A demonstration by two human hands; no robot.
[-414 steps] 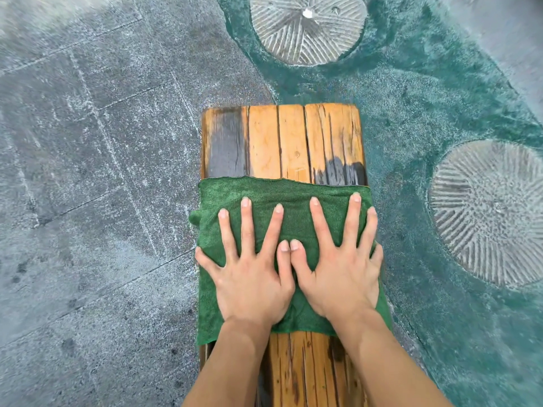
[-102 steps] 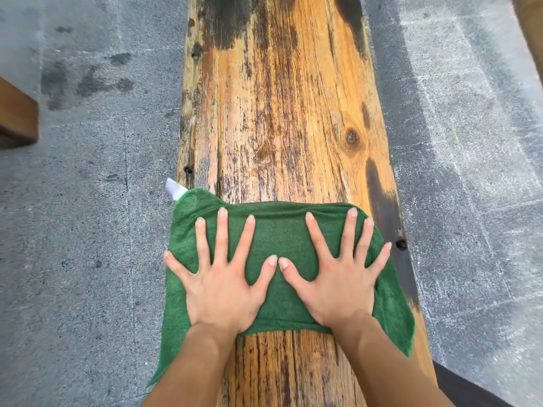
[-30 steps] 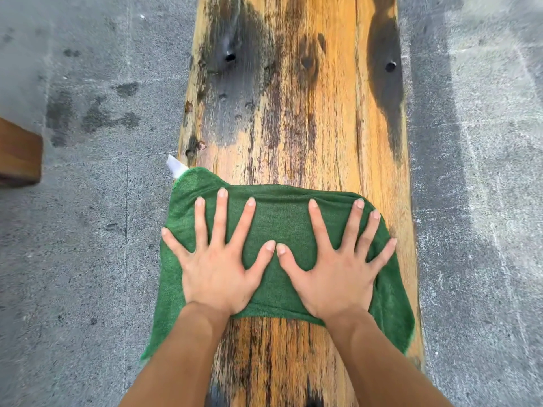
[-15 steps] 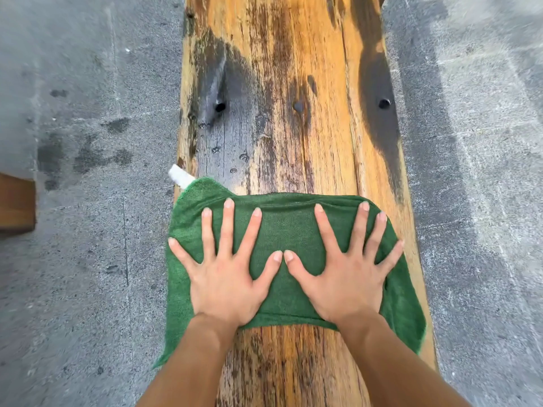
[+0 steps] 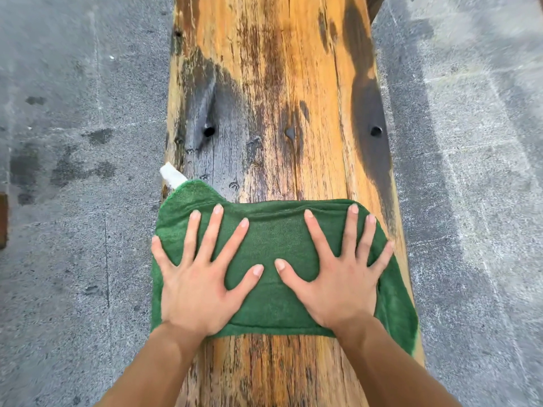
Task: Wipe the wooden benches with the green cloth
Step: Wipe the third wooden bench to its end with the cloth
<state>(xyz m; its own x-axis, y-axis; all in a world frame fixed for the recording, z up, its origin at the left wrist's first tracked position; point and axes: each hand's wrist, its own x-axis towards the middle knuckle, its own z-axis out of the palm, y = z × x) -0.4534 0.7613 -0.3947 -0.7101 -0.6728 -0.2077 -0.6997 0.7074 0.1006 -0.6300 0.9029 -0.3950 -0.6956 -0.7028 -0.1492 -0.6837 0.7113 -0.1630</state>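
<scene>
A long wooden bench (image 5: 293,98) with orange planks and dark weathered patches runs straight ahead down the middle of the view. The green cloth (image 5: 273,245) lies spread across its full width, its ends hanging over both side edges, a white tag sticking out at its far left corner. My left hand (image 5: 199,277) presses flat on the cloth's left half with fingers spread. My right hand (image 5: 340,274) presses flat on the right half the same way, the two thumbs almost meeting.
Grey paved ground (image 5: 73,201) lies on both sides of the bench. Three dark bolt holes (image 5: 209,131) cross the bench just beyond the cloth. The edge of another brown wooden piece (image 5: 2,220) shows at the far left.
Both hands have slid the cloth forward along the bench; the row of bolt holes and the dark patches now sit closer to the cloth's front edge than a second ago.
</scene>
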